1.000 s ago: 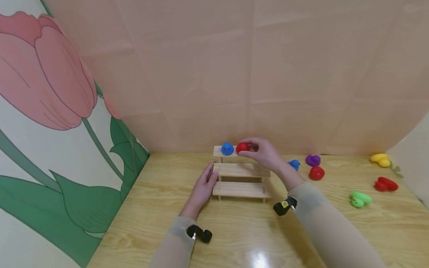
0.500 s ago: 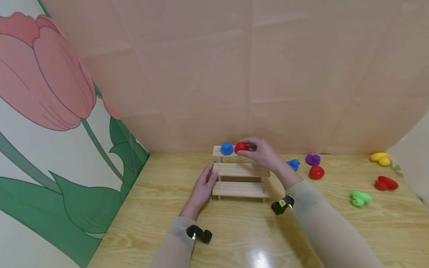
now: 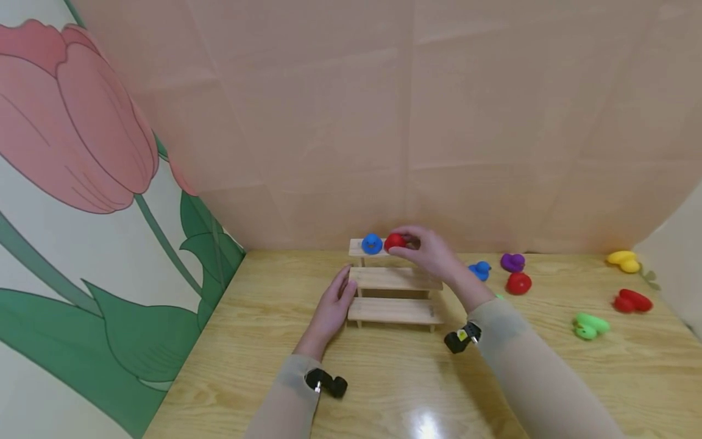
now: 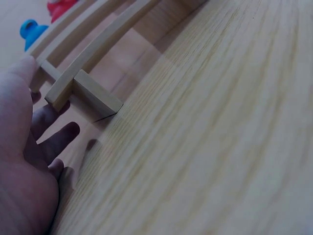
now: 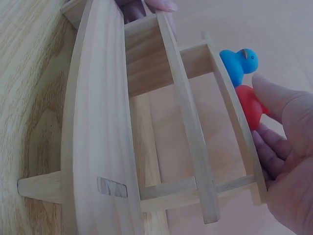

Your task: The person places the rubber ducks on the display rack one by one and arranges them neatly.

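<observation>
A three-step wooden shelf (image 3: 395, 278) stands on the table. On its top step sits a blue rubber duck (image 3: 372, 244), bill facing the head camera. Beside it, to the right, my right hand (image 3: 430, 250) pinches a red rubber duck (image 3: 394, 242) on the same step. In the right wrist view, the red duck (image 5: 249, 106) is close against the blue duck (image 5: 239, 63), partly covered by the thumb. My left hand (image 3: 331, 305) grips the left end of the middle step, thumb and fingers around its edge (image 4: 58, 93). The two lower steps bear nothing.
Right of the shelf lie a blue duck (image 3: 481, 271), a purple duck (image 3: 512, 263) and a red duck (image 3: 518, 283). Farther right are yellow (image 3: 623, 261), red (image 3: 632, 301) and green (image 3: 590, 326) ducks. A papered wall (image 3: 307, 207) rises close behind the shelf.
The red duck in my right hand has shifted slightly left, closer to the blue duck. My left hand stays at the shelf's left end. A bit of green now shows beside the right sleeve.
</observation>
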Motion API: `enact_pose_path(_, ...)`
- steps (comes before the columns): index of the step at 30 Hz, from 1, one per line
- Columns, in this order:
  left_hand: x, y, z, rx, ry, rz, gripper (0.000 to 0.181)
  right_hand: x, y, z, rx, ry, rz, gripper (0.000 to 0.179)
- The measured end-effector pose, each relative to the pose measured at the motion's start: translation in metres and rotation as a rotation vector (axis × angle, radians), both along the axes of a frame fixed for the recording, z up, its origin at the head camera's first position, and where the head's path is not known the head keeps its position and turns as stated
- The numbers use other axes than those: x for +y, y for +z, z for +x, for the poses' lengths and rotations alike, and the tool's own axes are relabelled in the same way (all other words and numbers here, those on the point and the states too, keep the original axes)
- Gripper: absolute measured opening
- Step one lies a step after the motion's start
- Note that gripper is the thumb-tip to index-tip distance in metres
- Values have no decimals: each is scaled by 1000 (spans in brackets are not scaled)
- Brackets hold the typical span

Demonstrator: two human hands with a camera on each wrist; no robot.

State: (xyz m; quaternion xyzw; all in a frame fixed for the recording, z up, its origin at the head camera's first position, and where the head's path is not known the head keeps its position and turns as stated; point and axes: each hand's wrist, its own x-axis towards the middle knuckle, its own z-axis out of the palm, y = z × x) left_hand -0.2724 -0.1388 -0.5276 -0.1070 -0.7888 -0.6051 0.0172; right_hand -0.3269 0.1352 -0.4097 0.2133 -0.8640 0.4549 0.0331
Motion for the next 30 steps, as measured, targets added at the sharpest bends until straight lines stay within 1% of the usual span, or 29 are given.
enact_pose_path(3, 0, 0, 0, -8, 0, 6, 70, -1, 0, 0, 6, -9, 8, 50)
enact_pose_path(5, 0, 0, 1, -3, 1, 8, 69, 0, -2, 0, -8, -8, -6, 54)
enact_pose_path(9, 0, -1, 1, 3, 12, -6, 69, 4, -7, 1, -36, -16, -65, 59)
enact_pose_path(13, 1, 1, 2, 1, 17, -11, 69, 12, -9, 6, -17, -25, -118, 60)
enact_pose_path(18, 1, 2, 1, -4, 17, -17, 69, 22, -9, 19, 11, -56, -111, 62)
enact_pose_path(25, 0, 2, 0, -15, 17, -20, 71, 44, -8, 42, 5, -145, -77, 66)
enact_pose_path(30, -1, 3, -1, -20, 22, -42, 72, 66, -9, 57, 7, -174, -72, 68)
